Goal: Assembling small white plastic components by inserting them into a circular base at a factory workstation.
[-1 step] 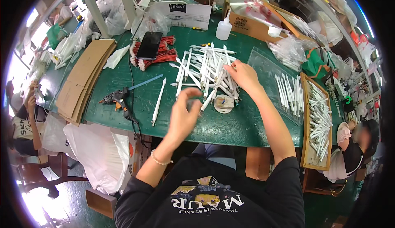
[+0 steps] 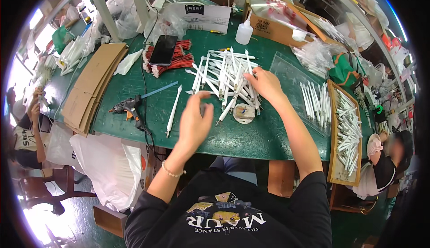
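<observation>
A loose pile of slim white sticks [image 2: 228, 75] with pointed tips and metallic lower ends lies on the green table [image 2: 188, 143]. My right hand [image 2: 265, 84] is at the pile's right side, thumb and forefinger closed about one white stick. Left of the pile, my left hand [image 2: 195, 120] hovers with fingers apart and nothing visible in it. Beside it a single white stick [image 2: 174, 111] lies alone. Just in front of the pile sits a small round pale disc [image 2: 244, 115] with something dark on it.
To the left are a hot glue gun [image 2: 130, 107] with a blue glue stick and flat cardboard [image 2: 92, 89]. A phone [image 2: 164, 50] rests on red wire bundles [image 2: 181, 60]. Behind stands a white squeeze bottle [image 2: 244, 32]. On the right are a clear tray [image 2: 286, 69] and a wooden tray [image 2: 331, 158], both holding sticks.
My left hand has drawn back a little to the left, away from the pile's front sticks. The right hand stays nearly in the same place.
</observation>
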### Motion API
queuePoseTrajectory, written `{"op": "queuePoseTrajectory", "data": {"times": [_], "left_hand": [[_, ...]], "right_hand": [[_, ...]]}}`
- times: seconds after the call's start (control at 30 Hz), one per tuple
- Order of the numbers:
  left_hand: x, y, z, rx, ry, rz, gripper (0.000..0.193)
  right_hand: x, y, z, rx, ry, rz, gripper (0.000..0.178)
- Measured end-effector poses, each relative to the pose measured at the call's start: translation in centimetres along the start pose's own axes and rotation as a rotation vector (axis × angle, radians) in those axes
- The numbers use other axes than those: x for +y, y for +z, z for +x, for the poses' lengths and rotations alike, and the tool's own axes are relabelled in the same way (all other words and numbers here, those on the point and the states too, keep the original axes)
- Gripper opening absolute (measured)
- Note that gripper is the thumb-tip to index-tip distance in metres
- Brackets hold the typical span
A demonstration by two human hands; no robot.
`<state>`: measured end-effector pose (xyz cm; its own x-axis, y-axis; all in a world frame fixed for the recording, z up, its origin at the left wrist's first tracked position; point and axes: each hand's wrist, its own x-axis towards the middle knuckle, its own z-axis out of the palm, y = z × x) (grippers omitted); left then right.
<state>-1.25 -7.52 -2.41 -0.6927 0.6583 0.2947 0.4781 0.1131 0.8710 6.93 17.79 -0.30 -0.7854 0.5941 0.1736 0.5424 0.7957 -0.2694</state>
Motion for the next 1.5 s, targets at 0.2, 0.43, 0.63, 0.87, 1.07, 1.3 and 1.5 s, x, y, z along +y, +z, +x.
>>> {"op": "queuePoseTrajectory", "data": {"times": [0.2, 0.43, 0.63, 0.87, 1.07, 1.3, 1.5], "left_hand": [[-1.4, -1.8, 3.7, 0.026, 0.176, 0.544, 0.042], [-1.0, 1.3, 4.9, -0.299, 0.034, 0.325, 0.065], [-1.0, 3.8, 6.1, -0.206, 0.042, 0.34, 0.069], [-2.4, 5.1, 9.6, -0.128, 0.09, 0.302, 0.07], [-2.9, 5.0, 11.0, -0.119, 0.096, 0.299, 0.066], [-3.4, 4.9, 11.6, -0.174, 0.092, 0.348, 0.068], [-1.5, 3.8, 10.1, -0.185, 0.111, 0.383, 0.061]], "right_hand": [[-2.5, -0.1, -0.4, -0.079, -0.073, 0.085, 0.038], [-1.8, 3.8, 2.7, 0.102, -0.293, 0.17, 0.024], [-3.5, 4.9, 5.0, 0.144, -0.337, 0.148, 0.019], [-3.0, 5.9, 8.6, 0.048, -0.314, 0.115, 0.022], [3.0, -1.5, 3.9, 0.263, -0.214, 0.264, 0.034], [21.1, -9.5, -5.6, 0.164, 0.215, -0.395, 0.066], [26.1, -9.2, -8.0, -0.095, 0.521, -0.234, 0.093]]}}
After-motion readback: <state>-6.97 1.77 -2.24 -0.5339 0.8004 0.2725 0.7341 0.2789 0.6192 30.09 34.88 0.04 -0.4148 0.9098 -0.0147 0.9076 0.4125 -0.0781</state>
